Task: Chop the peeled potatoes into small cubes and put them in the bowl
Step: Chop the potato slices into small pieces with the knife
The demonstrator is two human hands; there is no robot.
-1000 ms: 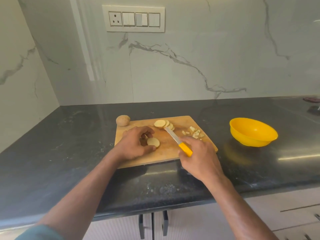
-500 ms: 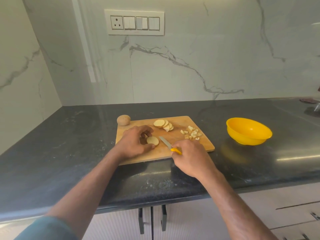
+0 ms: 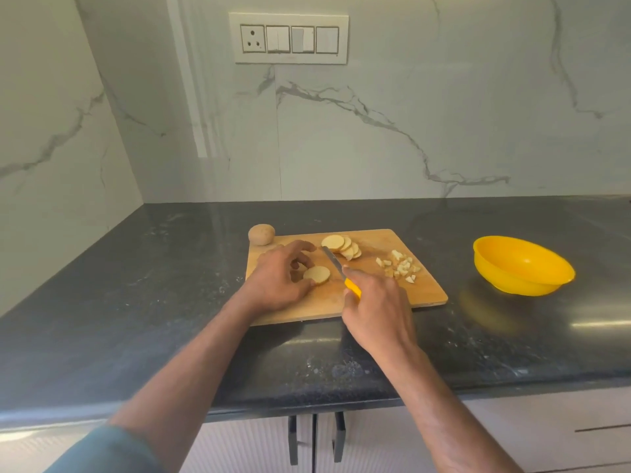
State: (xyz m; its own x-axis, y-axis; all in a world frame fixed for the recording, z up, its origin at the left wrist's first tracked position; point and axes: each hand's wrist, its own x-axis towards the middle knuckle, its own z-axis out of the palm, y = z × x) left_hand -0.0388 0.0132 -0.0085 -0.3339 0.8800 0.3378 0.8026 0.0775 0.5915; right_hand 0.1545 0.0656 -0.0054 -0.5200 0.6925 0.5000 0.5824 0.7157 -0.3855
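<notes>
A wooden cutting board (image 3: pixel 392 295) lies on the dark counter. My left hand (image 3: pixel 278 278) pinches a round potato slice (image 3: pixel 317 274) flat on the board. My right hand (image 3: pixel 375 307) grips a yellow-handled knife (image 3: pixel 336 266); its blade points up-left, just right of the slice. Several more slices (image 3: pixel 341 246) are stacked at the board's far side. A heap of small potato cubes (image 3: pixel 399 266) sits on the board's right part. The yellow bowl (image 3: pixel 522 266) stands to the right of the board.
A whole unpeeled potato (image 3: pixel 261 234) rests on the counter at the board's far left corner. Marble wall with a switch panel (image 3: pixel 290 38) rises behind. The counter's front edge (image 3: pixel 307 409) runs above cabinet doors.
My right hand has pulled the knife back toward me and then left, bringing the blade beside the held slice. My left hand has stayed on the slice.
</notes>
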